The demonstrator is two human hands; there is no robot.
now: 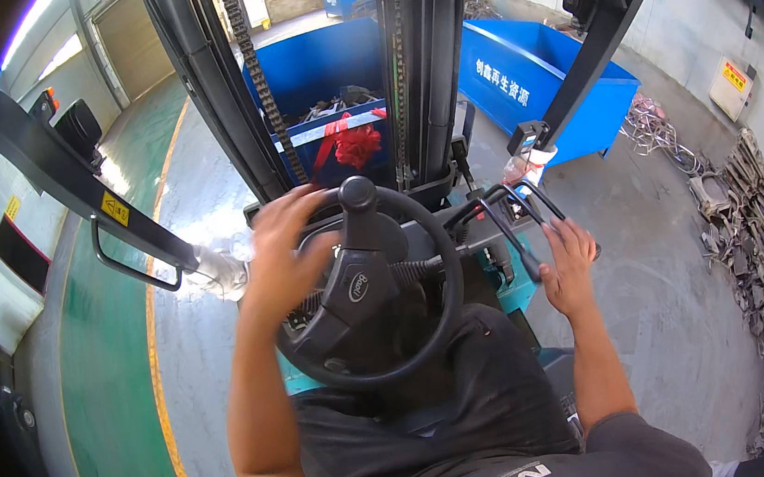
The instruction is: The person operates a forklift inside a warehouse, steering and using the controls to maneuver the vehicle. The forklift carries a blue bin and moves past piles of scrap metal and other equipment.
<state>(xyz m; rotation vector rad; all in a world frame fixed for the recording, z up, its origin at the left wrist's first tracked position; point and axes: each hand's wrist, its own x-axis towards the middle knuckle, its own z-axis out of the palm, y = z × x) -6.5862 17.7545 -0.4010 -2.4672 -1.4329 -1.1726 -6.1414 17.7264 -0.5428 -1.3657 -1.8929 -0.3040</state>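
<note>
I sit at the controls of a forklift. My left hand (pixel 283 249) hovers at the upper left of the black steering wheel (pixel 456 296), slightly blurred, its thumb and fingers apart. Whether its fingertips touch the rim, I cannot tell. A round spinner knob (pixel 358 193) stands up at the wheel's top, just right of that hand. On the right, my right hand (pixel 571 261) has its fingers curled over the end of a bent black control lever (pixel 541 198). Another black lever (pixel 515 241) runs beside its thumb.
Ahead rises the mast (pixel 223 97) with its chains. Beyond it is a blue metal bin (pixel 312 60) with scrap and a red cloth bow (pixel 358 140). Another blue bin (pixel 515 85) stands to the right. Scrap metal (pixel 748 265) lines the right wall; a green floor lane (pixel 109 388) runs left.
</note>
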